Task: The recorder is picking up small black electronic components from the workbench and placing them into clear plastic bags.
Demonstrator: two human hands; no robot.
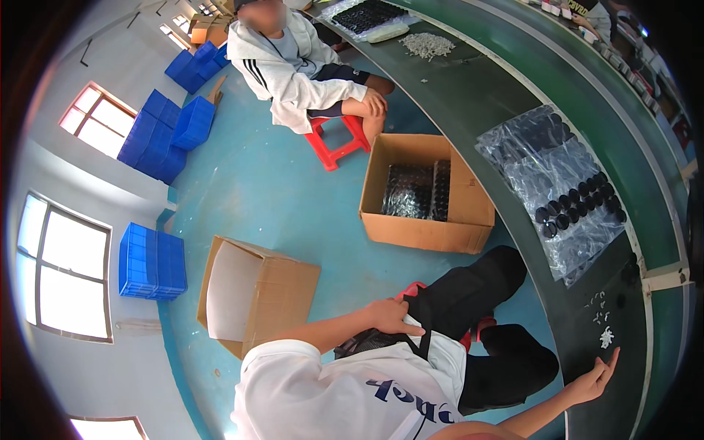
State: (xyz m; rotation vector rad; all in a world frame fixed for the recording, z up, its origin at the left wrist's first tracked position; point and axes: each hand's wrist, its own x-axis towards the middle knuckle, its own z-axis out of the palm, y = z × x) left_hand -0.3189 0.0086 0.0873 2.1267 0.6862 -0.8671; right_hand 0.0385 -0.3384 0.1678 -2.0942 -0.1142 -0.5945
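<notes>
Green bench edge [587, 345] beside right hand [595, 380]

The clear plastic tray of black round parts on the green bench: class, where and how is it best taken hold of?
Probably grip the clear plastic tray by its bare near edge, coming from the seated person's side. It lies flat and thin, with black round parts clustered toward one end, so both hands should support it.

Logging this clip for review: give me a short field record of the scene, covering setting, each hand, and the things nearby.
Setting: seated at a long dark green workbench
Left hand: empty, resting at the waist on the white shirt hem
Right hand: open, palm up, at the bench edge
Nearest the right hand: small white parts
Further along the bench: clear tray of black round caps
Floor: open cardboard box of black trays
Nearby: seated person on a red stool
</notes>
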